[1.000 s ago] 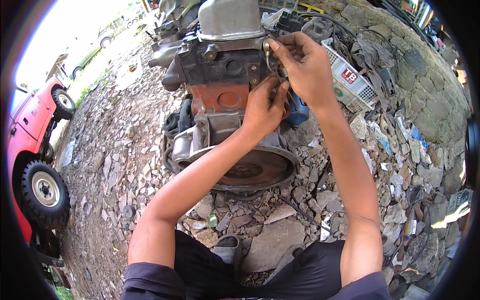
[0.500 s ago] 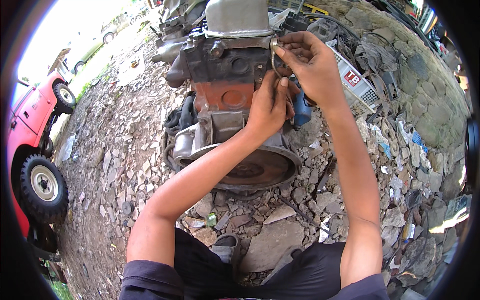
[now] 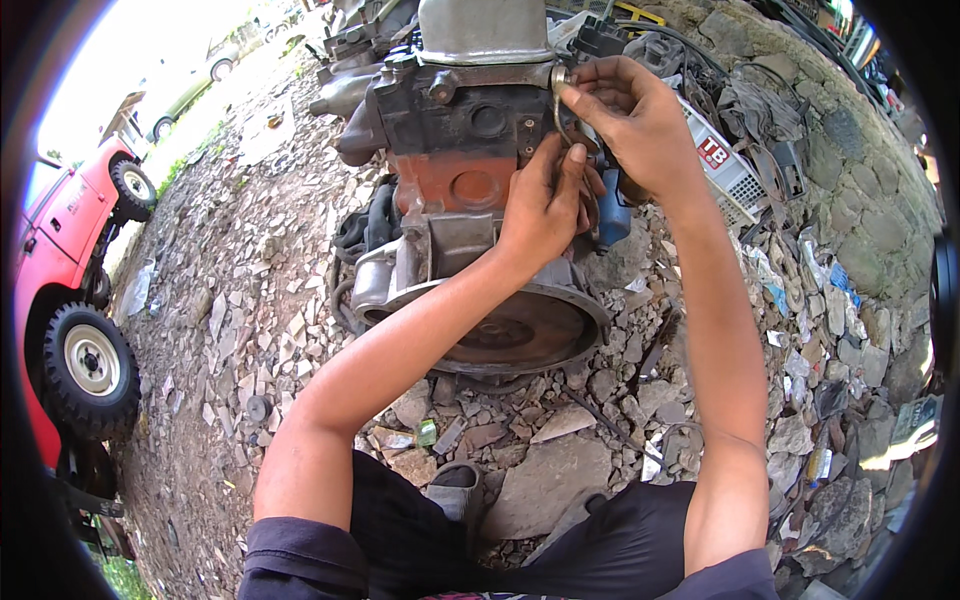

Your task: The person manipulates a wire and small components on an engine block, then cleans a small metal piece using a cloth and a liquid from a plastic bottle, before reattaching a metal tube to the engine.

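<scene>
An engine (image 3: 450,180) with a black and orange-red block stands on the ground in front of me. Its grey valve cover (image 3: 485,32) is on top, and a round bell housing (image 3: 372,288) faces me. At the upper right corner, a thin curved metal pipe (image 3: 557,108) runs down from a round end fitting (image 3: 560,77). My right hand (image 3: 648,125) pinches that fitting between thumb and fingers. Lower down, my left hand (image 3: 545,205) is closed around the pipe, whose lower end is hidden by the fingers. A blue cylindrical filter (image 3: 614,208) sits beside my left hand.
Broken stones and tile shards cover the ground, with a flat slab (image 3: 550,485) near my feet. A white plastic crate (image 3: 728,165) with dark cloth lies right of the engine, beside a stone wall (image 3: 860,190). A red vehicle (image 3: 65,225) is parked at left.
The whole view has shifted a little, so the engine appears slightly further right. Both hands keep their grip on the pipe and its fitting, with hardly any movement.
</scene>
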### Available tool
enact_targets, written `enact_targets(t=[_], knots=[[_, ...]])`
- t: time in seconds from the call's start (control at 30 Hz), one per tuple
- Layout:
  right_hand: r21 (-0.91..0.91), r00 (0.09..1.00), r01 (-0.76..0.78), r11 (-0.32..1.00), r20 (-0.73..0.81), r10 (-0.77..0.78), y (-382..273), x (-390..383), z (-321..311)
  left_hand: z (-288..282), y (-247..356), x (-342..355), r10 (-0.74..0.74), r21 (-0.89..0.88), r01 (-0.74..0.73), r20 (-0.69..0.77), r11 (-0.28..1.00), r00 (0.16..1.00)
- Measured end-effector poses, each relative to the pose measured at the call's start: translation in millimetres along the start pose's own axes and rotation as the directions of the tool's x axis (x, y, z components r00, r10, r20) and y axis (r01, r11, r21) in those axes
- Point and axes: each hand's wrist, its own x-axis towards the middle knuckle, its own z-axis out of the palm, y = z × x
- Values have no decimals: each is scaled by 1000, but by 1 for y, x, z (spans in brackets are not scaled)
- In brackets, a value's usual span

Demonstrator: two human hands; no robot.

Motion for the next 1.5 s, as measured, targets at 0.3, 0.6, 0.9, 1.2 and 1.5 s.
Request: enact_targets(t=[0.3,0.6,0.9,1.2,1.5], knots=[[-76,990,-130,989,46,134,-5,0,-4,0,3,0,-19,-40,19,2,999,1000],[-19,929,-342,939,144,341,-15,3,-13,0,2,0,-17,-35,17,-7,999,1000],[43,961,-269,962,74,265,-18,3,-11,-1,3,-2,-20,16,19,2,1000,1000],[161,977,-199,967,107,184,-9,4,-11,-1,1,-1,10,28,-11,34,1000,999],[-44,926,-363,931,97,365,-21,-2,-9,-2,4,-2,10,63,-10,8,998,1000]])
